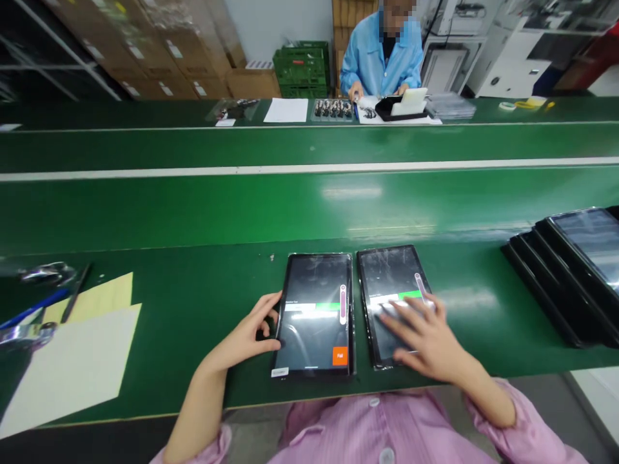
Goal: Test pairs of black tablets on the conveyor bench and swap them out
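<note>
Two tablets lie flat side by side in front of me, both lit. The left tablet [314,345] shows a white and green bar, a purple slider and an orange "Fail" button. Against its left edge rests my left hand [254,328], thumb and index finger apart and the other fingers curled in. My right hand [423,338] spreads open over the right tablet [387,267], its fingers on or just above the screen. That hand hides the lower right of this tablet, where a similar bar and slider partly show.
Several black tablets [556,283] are stacked at the right. White paper [77,374], yellow paper [109,293] and pens lie at the left. Across the green bench [193,206], a person in a blue jacket [365,58] works beside small parts, a black tray and green crates [300,67].
</note>
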Available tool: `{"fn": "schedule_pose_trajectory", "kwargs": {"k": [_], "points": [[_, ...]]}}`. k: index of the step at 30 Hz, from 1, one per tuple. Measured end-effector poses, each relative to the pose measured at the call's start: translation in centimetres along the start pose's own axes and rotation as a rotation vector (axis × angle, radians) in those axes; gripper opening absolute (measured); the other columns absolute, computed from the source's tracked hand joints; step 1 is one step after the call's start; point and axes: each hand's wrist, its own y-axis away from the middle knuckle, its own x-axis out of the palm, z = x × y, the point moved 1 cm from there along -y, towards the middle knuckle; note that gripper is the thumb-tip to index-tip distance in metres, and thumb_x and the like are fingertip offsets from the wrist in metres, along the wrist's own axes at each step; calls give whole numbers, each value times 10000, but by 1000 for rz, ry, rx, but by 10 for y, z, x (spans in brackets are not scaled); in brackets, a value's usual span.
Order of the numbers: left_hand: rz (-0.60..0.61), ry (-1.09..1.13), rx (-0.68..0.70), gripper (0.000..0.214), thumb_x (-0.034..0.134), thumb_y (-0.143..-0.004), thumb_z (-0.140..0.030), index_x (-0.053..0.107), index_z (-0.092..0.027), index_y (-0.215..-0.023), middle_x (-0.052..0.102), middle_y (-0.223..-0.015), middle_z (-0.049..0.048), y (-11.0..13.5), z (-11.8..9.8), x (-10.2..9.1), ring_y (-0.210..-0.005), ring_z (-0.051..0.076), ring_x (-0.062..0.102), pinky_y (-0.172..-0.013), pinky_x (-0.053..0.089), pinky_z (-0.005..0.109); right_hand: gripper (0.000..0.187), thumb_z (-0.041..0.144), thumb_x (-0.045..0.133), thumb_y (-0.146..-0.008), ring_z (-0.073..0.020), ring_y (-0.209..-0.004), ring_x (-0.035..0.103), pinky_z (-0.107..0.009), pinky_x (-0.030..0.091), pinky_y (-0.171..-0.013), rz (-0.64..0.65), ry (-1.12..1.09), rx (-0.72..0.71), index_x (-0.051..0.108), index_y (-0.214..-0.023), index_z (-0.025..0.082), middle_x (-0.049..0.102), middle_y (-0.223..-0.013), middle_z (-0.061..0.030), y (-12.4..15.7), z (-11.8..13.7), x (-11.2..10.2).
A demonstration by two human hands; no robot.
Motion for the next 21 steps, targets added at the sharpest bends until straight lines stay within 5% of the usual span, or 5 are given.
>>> {"fn": "schedule_pose_trajectory", "kwargs": {"k": [3, 7, 16, 21], "points": [[-73, 101, -45, 749, 754, -766, -484, 463, -365, -1446, 393, -1408, 81, 18, 4, 15, -1085, 231, 533, -761, 576, 282, 530, 543, 385, -1022, -316, -1441, 218, -573, -97, -1181, 106, 83, -225, 615, -1325, 174, 528, -1450, -64, 6, 42, 1], [-124, 179, -111, 690, 771, -746, -485, 535, -371, -1384, 415, -1368, 62, 26, 4, 23, -1163, 269, 505, -862, 587, 343, 510, 543, 416, -1023, -280, -1510, 32, -604, -126, -1174, 103, 90, -167, 643, -1283, 167, 523, -1455, -62, 13, 56, 11], [-167, 223, -150, 691, 805, -690, -449, 570, -346, -1331, 432, -1345, 65, 23, -1, 25, -1146, 265, 514, -816, 596, 334, 507, 512, 410, -1031, -295, -1513, -4, -657, -205, -1118, 118, 99, -156, 623, -1303, 141, 543, -1430, -88, 12, 58, 8], [-210, 238, -127, 678, 797, -679, -475, 600, -286, -1300, 482, -1314, 85, 22, -3, 28, -1112, 259, 543, -882, 571, 365, 535, 534, 375, -1034, -332, -1453, 250, -640, -223, -1109, 148, 48, -194, 606, -1335, 156, 569, -1402, -104, 11, 47, 4]]}}
